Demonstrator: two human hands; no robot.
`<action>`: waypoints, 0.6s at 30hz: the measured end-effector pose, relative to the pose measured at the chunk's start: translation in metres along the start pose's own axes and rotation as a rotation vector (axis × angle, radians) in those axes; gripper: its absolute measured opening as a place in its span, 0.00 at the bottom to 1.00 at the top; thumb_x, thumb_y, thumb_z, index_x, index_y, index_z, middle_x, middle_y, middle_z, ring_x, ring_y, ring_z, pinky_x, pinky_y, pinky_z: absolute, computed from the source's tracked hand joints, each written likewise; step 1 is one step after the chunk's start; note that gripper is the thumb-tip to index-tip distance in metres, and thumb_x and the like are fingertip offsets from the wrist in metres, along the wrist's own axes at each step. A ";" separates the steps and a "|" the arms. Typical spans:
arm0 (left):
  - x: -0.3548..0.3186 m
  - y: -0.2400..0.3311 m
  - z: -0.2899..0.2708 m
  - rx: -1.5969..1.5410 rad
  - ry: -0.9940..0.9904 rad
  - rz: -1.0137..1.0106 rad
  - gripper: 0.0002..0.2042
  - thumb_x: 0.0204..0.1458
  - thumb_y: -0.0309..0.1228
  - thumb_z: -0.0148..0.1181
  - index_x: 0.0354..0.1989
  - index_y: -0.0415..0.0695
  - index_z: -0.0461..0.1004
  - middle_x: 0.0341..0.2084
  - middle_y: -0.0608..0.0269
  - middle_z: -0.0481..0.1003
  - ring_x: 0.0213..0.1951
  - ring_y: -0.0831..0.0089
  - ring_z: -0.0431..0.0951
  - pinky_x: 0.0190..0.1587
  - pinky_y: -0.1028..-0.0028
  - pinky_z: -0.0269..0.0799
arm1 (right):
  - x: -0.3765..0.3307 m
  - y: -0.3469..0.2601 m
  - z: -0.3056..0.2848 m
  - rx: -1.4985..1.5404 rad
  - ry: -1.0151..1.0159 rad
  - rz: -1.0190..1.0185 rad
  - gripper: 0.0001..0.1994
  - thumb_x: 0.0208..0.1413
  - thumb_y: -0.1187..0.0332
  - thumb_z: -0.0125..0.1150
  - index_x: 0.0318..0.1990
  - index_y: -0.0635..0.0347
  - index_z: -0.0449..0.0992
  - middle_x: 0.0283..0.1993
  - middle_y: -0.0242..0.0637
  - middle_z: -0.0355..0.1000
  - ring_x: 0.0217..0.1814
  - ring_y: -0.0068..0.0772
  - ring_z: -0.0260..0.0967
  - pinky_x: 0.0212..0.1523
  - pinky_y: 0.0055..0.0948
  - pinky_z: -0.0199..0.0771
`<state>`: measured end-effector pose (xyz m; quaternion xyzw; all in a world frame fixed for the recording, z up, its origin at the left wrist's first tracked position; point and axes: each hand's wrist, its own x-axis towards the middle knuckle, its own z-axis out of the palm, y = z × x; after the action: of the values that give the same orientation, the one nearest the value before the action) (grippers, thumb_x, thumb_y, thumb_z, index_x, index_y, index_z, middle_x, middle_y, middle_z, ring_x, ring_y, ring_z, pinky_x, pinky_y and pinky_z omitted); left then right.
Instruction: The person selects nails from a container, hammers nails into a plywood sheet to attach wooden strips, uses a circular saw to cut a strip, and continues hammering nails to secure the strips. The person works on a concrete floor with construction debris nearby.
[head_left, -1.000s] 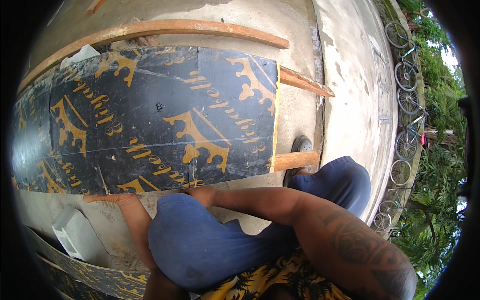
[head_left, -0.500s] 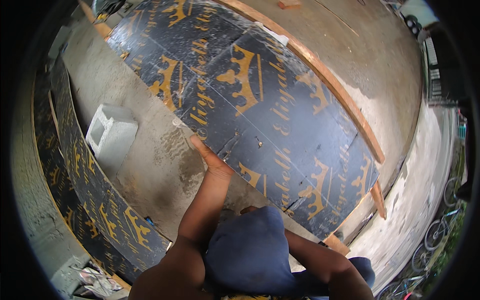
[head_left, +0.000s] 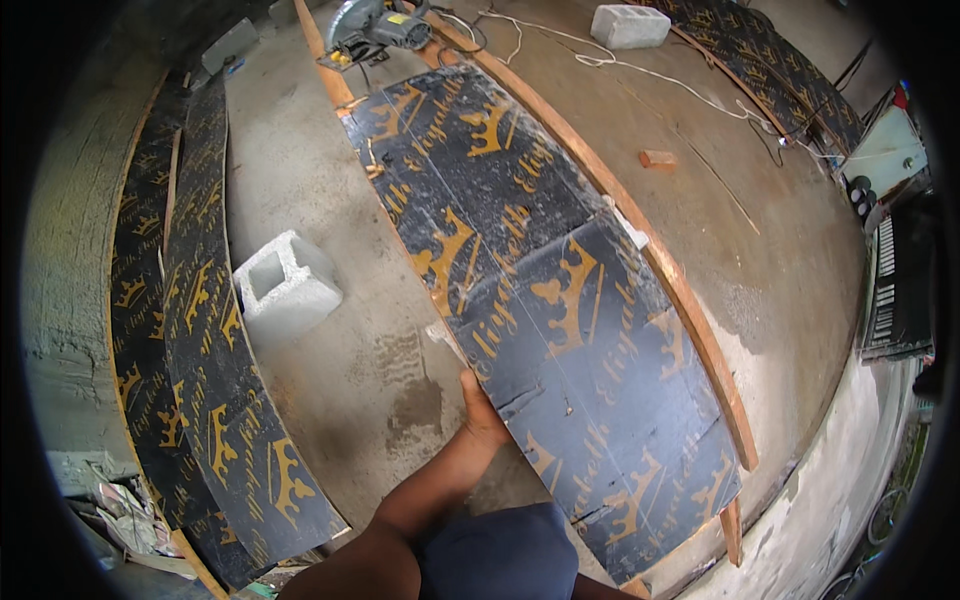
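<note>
A long black plywood panel (head_left: 545,330) with gold crown prints lies across the middle, its left edge running past my knee. My left hand (head_left: 485,412) is closed on that edge, thumb along the side and the other fingers hidden under the panel. Thin chalk-like lines and a few gouges mark the panel's face. Only a sliver of my right forearm (head_left: 597,590) shows at the lower edge; the right hand is out of sight. Along the panel's right side runs a timber strip (head_left: 655,255).
A circular saw (head_left: 385,30) rests on timber at the panel's far end. A hollow concrete block (head_left: 290,290) stands left of the panel. More printed panels (head_left: 205,330) lean by the left wall. A white cord (head_left: 660,88), a second block (head_left: 630,27) and a wood offcut (head_left: 657,160) lie beyond.
The head view has tilted up, bringing the saw, cord and far block further into sight. My left hand remains on the panel edge, while most of my right forearm has left the picture.
</note>
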<state>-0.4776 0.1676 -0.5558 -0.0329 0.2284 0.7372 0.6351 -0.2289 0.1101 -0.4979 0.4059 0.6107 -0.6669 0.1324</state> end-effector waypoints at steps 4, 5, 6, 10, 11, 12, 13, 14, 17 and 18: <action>0.003 0.004 -0.004 -0.058 -0.062 -0.041 0.56 0.36 0.78 0.68 0.70 0.50 0.68 0.63 0.57 0.74 0.64 0.55 0.73 0.64 0.50 0.73 | -0.003 -0.008 -0.008 -0.050 -0.012 0.001 0.18 0.62 0.68 0.64 0.58 0.61 0.77 0.52 0.50 0.78 0.55 0.51 0.77 0.55 0.41 0.77; 0.002 0.007 0.001 -0.035 -0.084 -0.033 0.55 0.37 0.78 0.66 0.69 0.51 0.70 0.63 0.58 0.74 0.64 0.57 0.73 0.63 0.52 0.74 | -0.006 -0.009 -0.009 -0.061 -0.016 0.002 0.18 0.62 0.68 0.64 0.58 0.61 0.77 0.52 0.50 0.78 0.55 0.51 0.77 0.55 0.41 0.77; 0.002 0.007 0.003 -0.016 -0.102 -0.027 0.53 0.38 0.79 0.64 0.68 0.51 0.71 0.64 0.60 0.74 0.64 0.59 0.73 0.62 0.53 0.75 | -0.012 -0.009 -0.011 -0.077 -0.023 0.006 0.17 0.62 0.68 0.64 0.57 0.61 0.77 0.51 0.50 0.78 0.55 0.52 0.78 0.54 0.41 0.77; 0.003 -0.001 -0.001 -0.046 0.009 -0.070 0.59 0.34 0.80 0.66 0.71 0.50 0.66 0.66 0.57 0.70 0.67 0.55 0.69 0.66 0.51 0.71 | -0.054 -0.021 -0.024 -0.155 -0.129 0.023 0.17 0.62 0.70 0.64 0.57 0.61 0.78 0.50 0.50 0.79 0.54 0.53 0.78 0.53 0.42 0.78; 0.003 0.003 -0.001 -0.023 -0.004 -0.055 0.59 0.34 0.81 0.65 0.72 0.50 0.66 0.67 0.57 0.70 0.67 0.55 0.69 0.67 0.50 0.71 | -0.069 -0.033 -0.029 -0.177 -0.182 0.010 0.16 0.62 0.70 0.63 0.57 0.61 0.78 0.50 0.50 0.79 0.53 0.53 0.78 0.53 0.42 0.78; 0.005 0.002 -0.003 -0.015 -0.022 -0.044 0.59 0.34 0.81 0.64 0.72 0.51 0.65 0.67 0.58 0.69 0.68 0.56 0.68 0.67 0.50 0.70 | -0.089 -0.046 -0.037 -0.208 -0.250 0.003 0.16 0.62 0.70 0.63 0.57 0.62 0.78 0.49 0.50 0.79 0.53 0.53 0.78 0.52 0.42 0.78; 0.007 -0.001 -0.003 0.001 0.017 -0.018 0.60 0.35 0.82 0.63 0.72 0.50 0.64 0.67 0.57 0.69 0.68 0.56 0.69 0.67 0.50 0.70 | -0.109 -0.061 -0.048 -0.238 -0.327 -0.005 0.16 0.62 0.71 0.63 0.56 0.62 0.78 0.49 0.50 0.79 0.53 0.53 0.78 0.52 0.42 0.78; 0.006 -0.002 -0.002 0.014 0.056 0.009 0.60 0.35 0.82 0.63 0.73 0.50 0.63 0.67 0.57 0.69 0.68 0.56 0.69 0.67 0.50 0.70 | -0.125 -0.084 -0.061 -0.279 -0.359 -0.044 0.16 0.61 0.71 0.63 0.56 0.62 0.78 0.49 0.50 0.79 0.52 0.54 0.78 0.52 0.42 0.79; 0.005 -0.004 -0.012 0.024 0.086 0.045 0.62 0.36 0.83 0.61 0.75 0.50 0.60 0.69 0.57 0.67 0.67 0.56 0.69 0.67 0.51 0.70 | -0.116 -0.160 -0.091 -0.465 -0.019 -0.208 0.16 0.60 0.74 0.63 0.56 0.62 0.78 0.48 0.51 0.79 0.51 0.55 0.78 0.51 0.43 0.79; 0.008 -0.005 -0.014 0.009 0.072 0.056 0.62 0.37 0.83 0.60 0.75 0.50 0.59 0.69 0.56 0.67 0.67 0.56 0.69 0.67 0.51 0.70 | -0.098 -0.185 -0.094 -0.548 0.185 -0.252 0.17 0.59 0.76 0.63 0.57 0.63 0.77 0.47 0.51 0.79 0.51 0.56 0.78 0.51 0.44 0.79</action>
<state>-0.4775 0.1696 -0.5726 -0.0502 0.2550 0.7520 0.6057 -0.2558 0.2061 -0.2910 0.3352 0.8225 -0.4490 0.0971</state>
